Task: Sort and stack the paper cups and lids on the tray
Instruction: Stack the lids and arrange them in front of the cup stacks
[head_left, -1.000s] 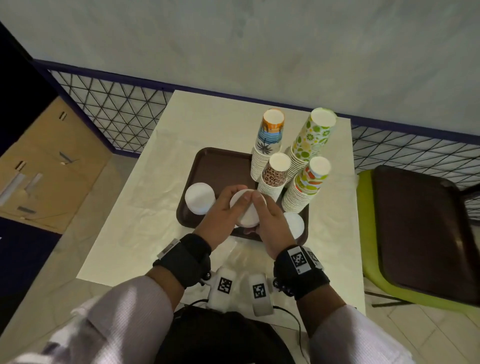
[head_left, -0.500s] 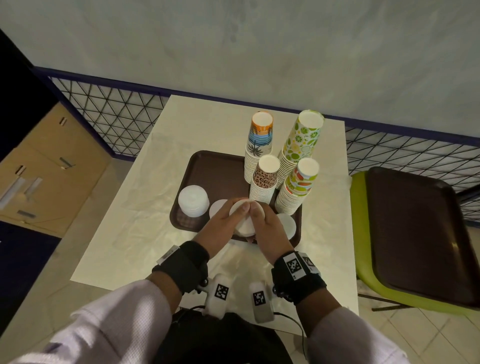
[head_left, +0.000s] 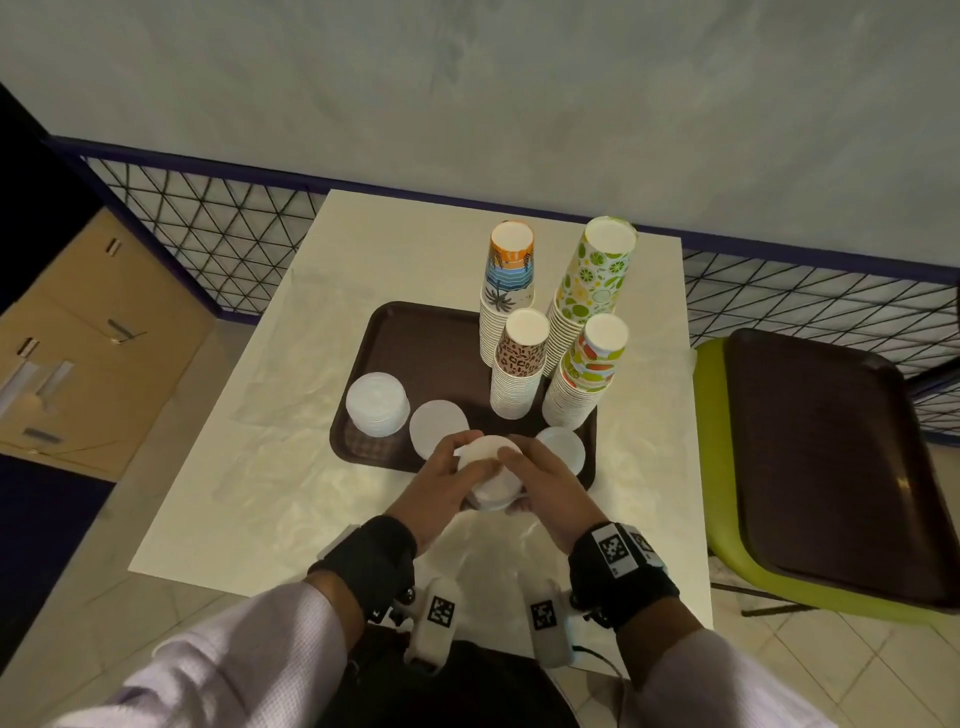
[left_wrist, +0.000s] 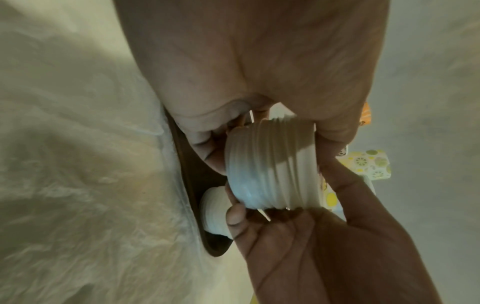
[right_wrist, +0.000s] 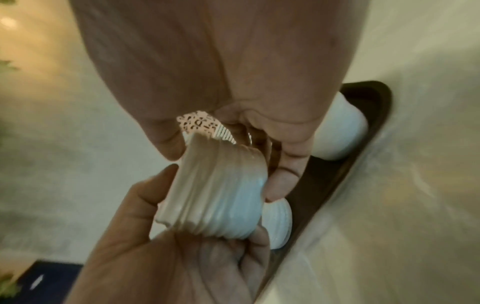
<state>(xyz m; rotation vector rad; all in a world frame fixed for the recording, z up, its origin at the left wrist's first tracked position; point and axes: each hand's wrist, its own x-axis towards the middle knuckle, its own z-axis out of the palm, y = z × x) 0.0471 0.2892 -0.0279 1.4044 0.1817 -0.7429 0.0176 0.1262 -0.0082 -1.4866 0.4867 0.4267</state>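
Both hands hold one stack of white lids (head_left: 491, 475) just above the near edge of the brown tray (head_left: 415, 338). My left hand (head_left: 441, 480) grips it from the left, my right hand (head_left: 545, 486) from the right. In the left wrist view the ridged lid stack (left_wrist: 272, 164) sits between the fingers of both hands, and the right wrist view shows the same lid stack (right_wrist: 221, 195). On the tray lie a tall lid pile (head_left: 376, 402), a lower lid pile (head_left: 439, 423) and another lid pile (head_left: 563, 447). Several stacks of patterned cups (head_left: 519, 364) stand upside down at the tray's right.
The tray rests on a white table (head_left: 291, 415) against a grey wall. A green chair (head_left: 722, 561) at the right carries a second brown tray (head_left: 841, 467). A cardboard box (head_left: 88, 343) sits on the floor at the left, behind a black mesh fence (head_left: 208, 228).
Both hands have lifted the lid stack off the tray and drawn it toward me. A lid pile that they covered now shows on the tray.
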